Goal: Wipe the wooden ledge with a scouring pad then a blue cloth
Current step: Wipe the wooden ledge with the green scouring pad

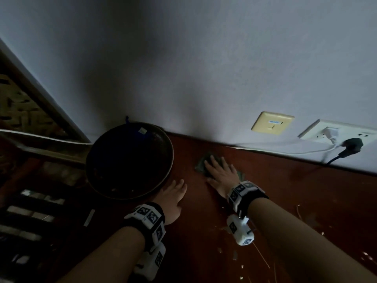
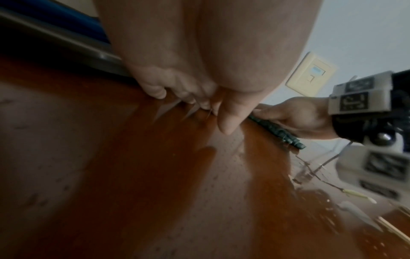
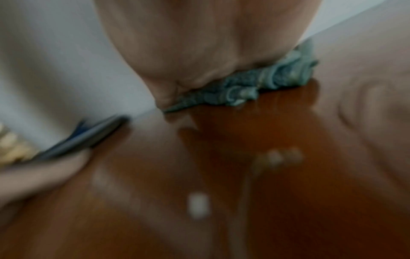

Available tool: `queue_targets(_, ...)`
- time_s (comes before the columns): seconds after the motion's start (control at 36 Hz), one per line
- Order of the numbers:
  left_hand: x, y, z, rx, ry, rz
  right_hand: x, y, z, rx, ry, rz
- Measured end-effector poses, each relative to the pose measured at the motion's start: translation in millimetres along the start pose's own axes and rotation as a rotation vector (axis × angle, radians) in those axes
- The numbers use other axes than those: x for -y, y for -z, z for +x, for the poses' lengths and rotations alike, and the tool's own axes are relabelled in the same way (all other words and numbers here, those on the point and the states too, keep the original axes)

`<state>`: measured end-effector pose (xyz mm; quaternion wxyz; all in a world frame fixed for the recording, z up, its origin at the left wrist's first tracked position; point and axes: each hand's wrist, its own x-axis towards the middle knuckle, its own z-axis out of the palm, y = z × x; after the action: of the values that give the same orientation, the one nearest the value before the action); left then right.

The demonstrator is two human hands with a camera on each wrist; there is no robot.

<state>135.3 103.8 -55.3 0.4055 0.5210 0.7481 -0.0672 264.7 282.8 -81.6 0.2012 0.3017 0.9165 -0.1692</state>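
My right hand lies flat on the scouring pad; the wall blocks at 12 o'clock. Round tray blocks at 9, my left hand touching its rim. Bare ledge open toward 3. Plugs at 2. Crumbs, splinters at 6.

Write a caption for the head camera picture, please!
Right hand presses a green scouring pad on the wooden ledge.
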Motion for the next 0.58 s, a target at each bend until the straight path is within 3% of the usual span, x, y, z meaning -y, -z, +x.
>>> queue_targets(0.17,1,-6,0,-0.033,0.015,-0.033,0,-9,-44,0.038,0.258,-0.060)
queue_targets(0.36,-3,-2,0,-0.001,0.033,-0.038,-6,-9,-74,0.210,0.509,-0.068)
queue_targets(0.44,-5,-1,-1,0.012,0.040,-0.022,-20,-6,-82,0.090,0.521,0.109)
queue_targets(0.58,-6,-2,-1,0.000,0.045,-0.010,-60,1,-73,-0.338,0.208,0.683)
